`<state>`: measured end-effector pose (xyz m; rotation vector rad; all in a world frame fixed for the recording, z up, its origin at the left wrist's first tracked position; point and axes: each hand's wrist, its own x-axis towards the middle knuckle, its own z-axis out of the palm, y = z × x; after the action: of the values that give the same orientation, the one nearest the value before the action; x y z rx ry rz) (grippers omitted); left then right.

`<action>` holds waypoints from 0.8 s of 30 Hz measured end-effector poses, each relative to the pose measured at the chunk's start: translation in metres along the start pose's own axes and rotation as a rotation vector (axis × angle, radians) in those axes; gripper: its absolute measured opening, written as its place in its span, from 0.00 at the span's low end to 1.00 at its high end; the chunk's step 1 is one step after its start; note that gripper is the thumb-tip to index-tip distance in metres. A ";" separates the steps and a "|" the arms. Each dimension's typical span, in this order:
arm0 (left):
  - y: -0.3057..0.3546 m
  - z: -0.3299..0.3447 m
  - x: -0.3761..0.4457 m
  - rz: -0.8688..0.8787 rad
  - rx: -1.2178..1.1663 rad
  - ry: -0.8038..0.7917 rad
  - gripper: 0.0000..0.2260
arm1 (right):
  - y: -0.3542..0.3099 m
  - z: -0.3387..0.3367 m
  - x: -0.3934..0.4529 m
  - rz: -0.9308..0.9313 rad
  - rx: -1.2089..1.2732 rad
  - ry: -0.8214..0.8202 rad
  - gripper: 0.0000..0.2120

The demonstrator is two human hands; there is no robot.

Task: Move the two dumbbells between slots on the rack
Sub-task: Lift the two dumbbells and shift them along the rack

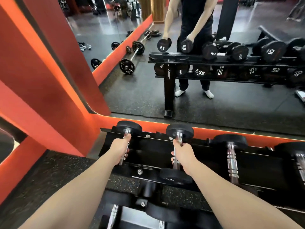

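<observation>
Two small black dumbbells with chrome handles are over the left end of the black rack (148, 146). My left hand (119, 150) grips the handle of the left dumbbell (129, 128), whose far head is above the rack's back rail. My right hand (183, 154) grips the handle of the right dumbbell (179, 132); its near head is by the front rail. The wall mirror shows both marked 2.5 kg, and the left one lifted clear of the rack. My left forearm hides the left dumbbell's near head.
More dumbbells (231, 146) lie in the rack's slots to the right, and others on the lower tier (113, 214). A wall mirror (198, 96) stands right behind the rack, with an orange wall (41, 80) to the left. Speckled rubber floor (49, 171) lies at the left.
</observation>
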<state>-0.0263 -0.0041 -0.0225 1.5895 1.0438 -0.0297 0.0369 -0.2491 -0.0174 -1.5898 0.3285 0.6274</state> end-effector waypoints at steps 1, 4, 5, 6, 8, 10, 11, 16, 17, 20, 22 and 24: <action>-0.002 -0.007 0.008 -0.004 0.011 0.006 0.18 | 0.001 0.008 0.005 0.000 0.004 0.008 0.13; -0.008 -0.016 0.024 -0.005 0.031 0.010 0.19 | 0.004 0.023 0.015 0.010 -0.020 0.027 0.12; -0.009 -0.015 0.029 -0.007 0.029 -0.001 0.19 | 0.006 0.028 0.018 0.016 -0.038 0.037 0.12; -0.010 -0.014 0.034 -0.010 0.018 -0.020 0.19 | 0.009 0.033 0.021 0.027 -0.054 0.050 0.12; -0.013 -0.011 0.040 -0.015 0.001 -0.047 0.19 | 0.015 0.041 0.024 0.046 -0.097 0.073 0.13; -0.015 -0.009 0.047 -0.013 0.042 -0.051 0.21 | 0.021 0.046 0.026 0.053 -0.189 0.098 0.17; -0.014 -0.009 0.051 -0.004 0.082 -0.050 0.23 | 0.022 0.047 0.029 0.048 -0.253 0.118 0.19; -0.012 -0.021 0.064 0.023 0.381 0.024 0.30 | 0.016 0.048 0.032 0.038 -0.534 0.199 0.22; -0.013 -0.025 0.066 0.029 0.403 0.032 0.30 | 0.014 0.048 0.031 0.037 -0.566 0.211 0.22; -0.016 -0.031 0.065 0.075 0.436 0.046 0.26 | 0.008 0.048 0.028 0.038 -0.689 0.216 0.23; -0.019 -0.031 0.063 0.092 0.489 0.069 0.24 | 0.003 0.044 0.026 0.031 -0.774 0.193 0.23; -0.019 -0.030 0.059 0.101 0.515 0.071 0.23 | 0.001 0.040 0.024 0.006 -0.814 0.179 0.23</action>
<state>-0.0177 0.0540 -0.0594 2.1194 1.0623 -0.1870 0.0476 -0.2061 -0.0324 -2.4338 0.2153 0.6643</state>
